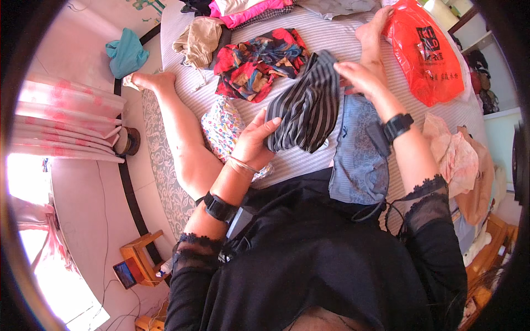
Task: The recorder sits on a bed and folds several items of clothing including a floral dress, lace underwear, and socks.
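Observation:
My left hand [256, 138] grips the lower left side of a black cloth garment with pale stripes [308, 107], thumb on top. At the garment's upper right edge is my right hand [364, 80], its fingertips against or close to the fabric; whether they pinch it is unclear. The garment's top corner is blurred. Below my right hand lies a blue-grey garment with a lacy pattern [360, 153], partly over my black clothing. A white cloth with small coloured flowers [223, 124] sits beside my left hand. Beyond it is a red, black and blue floral garment [258, 64].
A striped bedsheet [298, 165] spreads under everything. Further off lie a beige garment [201, 39] and a bright pink cloth pile [248, 14]. On the right are a red plastic bag [426, 58] bearing writing and a pale pink cloth [449, 157]. My legs flank the clothes.

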Demonstrator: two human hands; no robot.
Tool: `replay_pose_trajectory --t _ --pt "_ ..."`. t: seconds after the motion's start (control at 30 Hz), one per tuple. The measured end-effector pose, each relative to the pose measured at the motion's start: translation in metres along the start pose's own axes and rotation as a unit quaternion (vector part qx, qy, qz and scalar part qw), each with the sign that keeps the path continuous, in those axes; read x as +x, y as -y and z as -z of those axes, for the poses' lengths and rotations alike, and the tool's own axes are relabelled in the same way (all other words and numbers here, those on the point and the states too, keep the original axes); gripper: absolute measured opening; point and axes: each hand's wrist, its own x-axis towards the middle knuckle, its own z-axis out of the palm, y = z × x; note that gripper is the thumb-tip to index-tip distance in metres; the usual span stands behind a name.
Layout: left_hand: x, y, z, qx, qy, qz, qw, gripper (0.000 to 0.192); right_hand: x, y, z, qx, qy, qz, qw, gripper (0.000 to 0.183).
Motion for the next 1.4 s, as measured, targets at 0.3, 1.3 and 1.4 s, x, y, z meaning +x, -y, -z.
replay_pose_trajectory --t 0.3,1.3,1.4 --pt "-0.006 0.003 -0.010 -0.010 -0.011 0.026 1.000 0.044 -0.130 0.056 -0.067 -0.152 0.152 0.363 0.907 0.047" --pt "0.020 0.069 0.025 0.649 -0.056 -0.152 0.743 0.109 -0.216 0.098 0.026 0.311 0.086 0.370 0.871 0.025" --pt "0.026 0.075 0.004 0.678 -0.011 -0.204 0.706 0.099 -0.192 0.085 0.055 0.313 0.026 0.350 0.883 0.028"
